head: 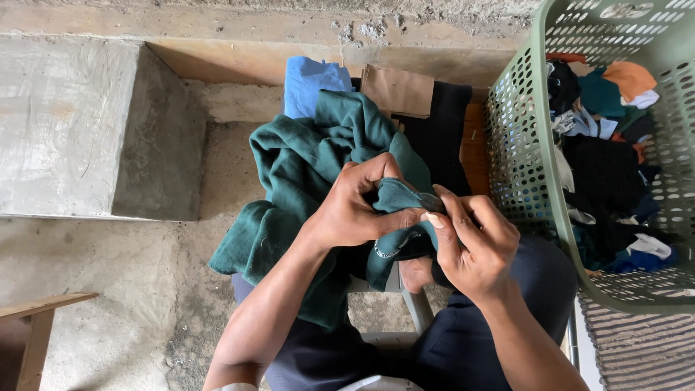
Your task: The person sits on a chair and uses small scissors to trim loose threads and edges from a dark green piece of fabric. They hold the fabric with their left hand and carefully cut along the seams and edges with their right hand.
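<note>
Gripping a green garment (304, 174) with both hands, head view, over the lap. Left hand (355, 206) clenched on a bunched fold of cloth, fingers curled over it, thumb pressed toward the right hand. Right hand (474, 250) pinching the same fold at its right end, fingertips (434, 217) touching the left thumb. Bulk of the garment draped left and downward across the knees, upper part heaped away from the body. Behind it: a blue cloth (311, 83), a brown cloth (397, 90) and a black cloth (438, 130), stacked near the concrete step (87, 123). Right of the hands, just beside the right wrist: a green perforated basket (521, 145), filled with mixed clothes (608, 159) in black, orange, teal and white. Concrete floor (108, 289) at left. Wooden edge (36, 311) at lower-left corner. Dark trousers (478, 340) below the hands.
</note>
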